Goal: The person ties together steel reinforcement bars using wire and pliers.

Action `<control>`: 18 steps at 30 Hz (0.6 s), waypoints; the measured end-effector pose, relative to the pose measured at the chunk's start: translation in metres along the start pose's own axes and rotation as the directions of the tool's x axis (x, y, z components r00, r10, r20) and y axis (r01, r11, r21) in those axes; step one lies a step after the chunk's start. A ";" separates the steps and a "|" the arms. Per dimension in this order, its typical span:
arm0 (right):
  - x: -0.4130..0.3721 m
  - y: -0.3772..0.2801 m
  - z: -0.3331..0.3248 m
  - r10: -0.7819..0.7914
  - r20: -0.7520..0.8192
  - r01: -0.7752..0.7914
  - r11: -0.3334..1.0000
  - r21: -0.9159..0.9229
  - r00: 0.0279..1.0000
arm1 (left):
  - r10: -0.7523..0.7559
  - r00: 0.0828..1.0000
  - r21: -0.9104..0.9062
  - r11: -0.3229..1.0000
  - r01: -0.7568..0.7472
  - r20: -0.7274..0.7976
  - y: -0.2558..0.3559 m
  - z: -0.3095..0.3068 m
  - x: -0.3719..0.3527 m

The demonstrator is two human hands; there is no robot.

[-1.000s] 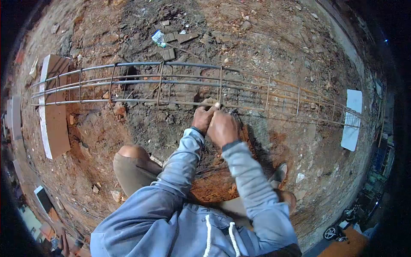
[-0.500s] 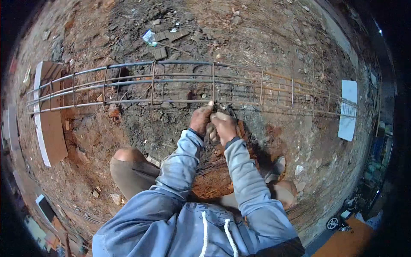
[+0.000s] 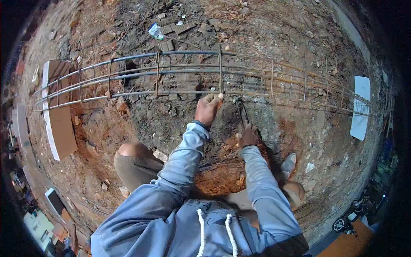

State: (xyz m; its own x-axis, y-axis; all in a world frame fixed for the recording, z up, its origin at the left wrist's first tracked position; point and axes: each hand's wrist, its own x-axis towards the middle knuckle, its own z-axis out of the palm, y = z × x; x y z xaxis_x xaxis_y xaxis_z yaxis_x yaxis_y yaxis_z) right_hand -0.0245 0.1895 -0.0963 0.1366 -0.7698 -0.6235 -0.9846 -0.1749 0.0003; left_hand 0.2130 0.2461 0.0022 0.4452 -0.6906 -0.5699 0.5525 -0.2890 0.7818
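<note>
A long rebar cage [image 3: 188, 91] of thin bars and square stirrups lies across the view, raised on blocks at its ends. My left hand [image 3: 207, 109] is at the near bar, by a stirrup's lower corner. Its thumb and fingers are pinched together; whatever lies between them is too small to make out. Lower and to the right, my right hand [image 3: 249, 135] is closed around dark pincers [image 3: 243, 112]. The tool points up toward the cage and stands apart from its bars.
A pale block [image 3: 60, 124] supports the cage at left, and a white block [image 3: 360, 109] at right. Rubble and a plastic wrapper [image 3: 155, 31] lie beyond the cage. My bent knees flank the near ground. Another person's arm [image 3: 72, 235] shows at lower left.
My right hand has drawn away from my left hand, down and to the right, with the pincers now showing. My left hand stays at the stirrup corner. The whole view has shifted slightly.
</note>
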 end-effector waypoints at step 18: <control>-0.046 -0.028 -0.035 -0.043 0.219 -0.185 0.396 0.899 0.975 | 0.449 0.879 0.591 0.757 -0.278 -0.161 0.003 0.006 -0.011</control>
State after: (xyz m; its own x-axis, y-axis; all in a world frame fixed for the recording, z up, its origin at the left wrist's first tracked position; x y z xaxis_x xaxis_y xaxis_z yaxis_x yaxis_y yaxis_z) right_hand 0.0009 0.2082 -0.0401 0.1518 -0.6080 -0.7793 -0.5135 0.6252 -0.5878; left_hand 0.2053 0.2485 0.0121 0.7531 -0.6297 -0.1907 -0.1217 -0.4182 0.9002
